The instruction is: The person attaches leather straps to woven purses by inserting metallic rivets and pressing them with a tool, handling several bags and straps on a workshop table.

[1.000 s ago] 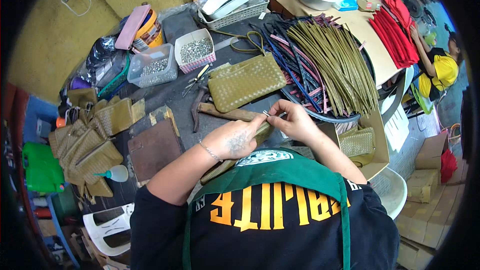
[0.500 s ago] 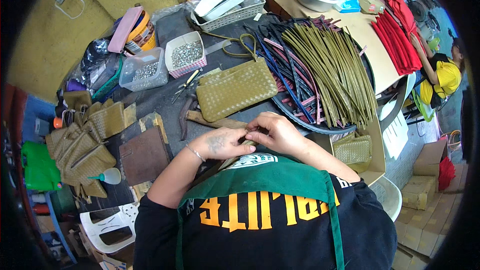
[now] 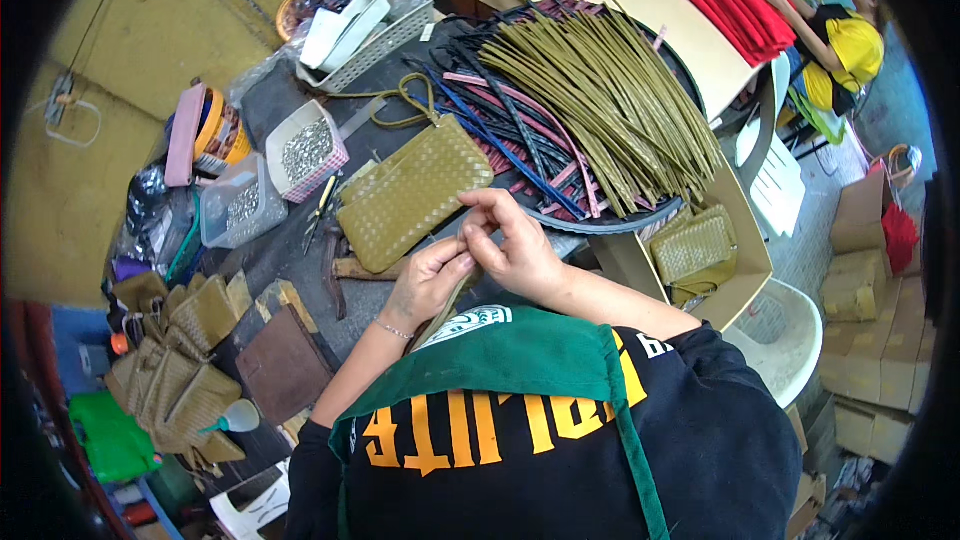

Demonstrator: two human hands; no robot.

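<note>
My two hands meet in front of my chest, above the green apron (image 3: 480,352). My left hand (image 3: 428,282) is closed on an olive strip (image 3: 450,306) that runs down toward the apron, partly hidden by the fingers. Thumb and fingers of my right hand (image 3: 512,245) are pinched at my left fingertips; whatever lies between them is too small to make out. Just beyond lies an olive woven pouch (image 3: 415,195) with a wrist strap (image 3: 402,103). A hammer's wooden handle (image 3: 368,268) shows beside my left hand, under the pouch's near edge.
A round black tray (image 3: 690,90) holds olive, black, pink and blue strips. Small metal parts fill a clear tub (image 3: 225,225) and a pink-checked box (image 3: 335,155). Woven bags (image 3: 165,380) and a brown board (image 3: 283,365) lie left. Right stands a carton (image 3: 757,285); a co-worker (image 3: 850,50) sits beyond.
The view has swung right, shifting the table leftward in the picture. My hands remain together at the strip; my right hand's fingers are now raised a little more.
</note>
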